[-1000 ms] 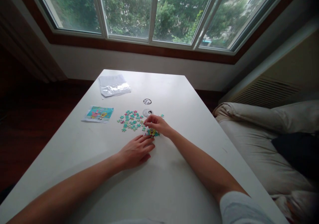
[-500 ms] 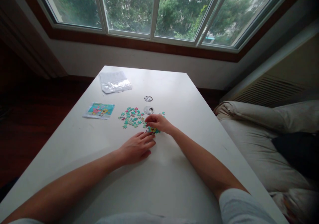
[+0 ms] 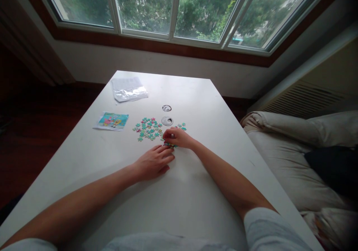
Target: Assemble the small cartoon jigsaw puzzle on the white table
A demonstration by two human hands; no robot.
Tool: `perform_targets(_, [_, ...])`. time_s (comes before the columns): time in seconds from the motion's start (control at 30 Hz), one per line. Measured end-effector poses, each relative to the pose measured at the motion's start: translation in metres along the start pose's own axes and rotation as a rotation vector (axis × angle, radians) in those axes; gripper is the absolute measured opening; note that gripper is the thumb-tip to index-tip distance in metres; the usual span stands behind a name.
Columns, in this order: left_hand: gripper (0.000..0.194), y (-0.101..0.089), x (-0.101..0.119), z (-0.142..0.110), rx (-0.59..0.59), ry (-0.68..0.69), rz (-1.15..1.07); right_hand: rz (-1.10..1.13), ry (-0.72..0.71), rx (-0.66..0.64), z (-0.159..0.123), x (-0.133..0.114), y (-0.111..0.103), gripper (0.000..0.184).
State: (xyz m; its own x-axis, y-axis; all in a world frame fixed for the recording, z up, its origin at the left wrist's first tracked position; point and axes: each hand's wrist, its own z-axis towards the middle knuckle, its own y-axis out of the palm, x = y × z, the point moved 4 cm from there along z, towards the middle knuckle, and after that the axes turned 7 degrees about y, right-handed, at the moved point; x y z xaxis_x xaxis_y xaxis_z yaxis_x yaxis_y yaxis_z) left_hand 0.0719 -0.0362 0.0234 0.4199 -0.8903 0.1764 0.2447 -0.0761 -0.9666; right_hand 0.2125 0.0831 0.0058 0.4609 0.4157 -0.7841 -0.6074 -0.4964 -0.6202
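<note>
A scatter of small teal and pink jigsaw pieces (image 3: 147,128) lies in the middle of the white table (image 3: 195,191). My right hand (image 3: 176,137) rests at the right edge of the scatter, fingers curled and pinched over a small joined cluster of pieces (image 3: 169,144). Just below it my left hand (image 3: 154,162) lies palm down on the table, fingers stretched toward that cluster and touching its near edge. A few more loose pieces (image 3: 181,125) sit beyond my right hand.
A printed reference picture (image 3: 112,120) lies left of the pieces. A crumpled clear plastic bag (image 3: 128,89) sits at the far left of the table. Two small round discs (image 3: 167,121) lie beyond the scatter. A cushioned seat (image 3: 296,158) stands to the right, windows ahead.
My right hand has pressed lower over the joined cluster, now covering most of it. My left hand has stayed put. The view has shifted slightly.
</note>
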Motion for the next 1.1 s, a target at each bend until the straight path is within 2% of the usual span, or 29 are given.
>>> perform_targets(0.17, [0.037, 0.000, 0.001, 0.000, 0.002, 0.000, 0.001, -0.079, -0.051, 0.058, 0.000, 0.000, -0.003, 0.007])
perform_targets(0.53, [0.032, 0.000, -0.002, 0.001, -0.009, 0.014, -0.006, -0.261, -0.142, 0.047, 0.000, -0.005, 0.001, 0.004])
perform_targets(0.93, [0.030, -0.002, -0.004, 0.001, 0.001, 0.014, -0.030, -0.307, -0.104, 0.079, 0.000, -0.002, 0.000, 0.006])
perform_targets(1.0, [0.030, -0.001, -0.004, 0.000, 0.001, 0.017, -0.027, -0.276, -0.083, 0.115, 0.000, 0.001, -0.004, 0.002])
perform_targets(1.1, [0.030, -0.002, -0.004, 0.000, -0.002, 0.033, -0.031, -0.213, 0.003, 0.271, -0.001, 0.010, -0.018, 0.007])
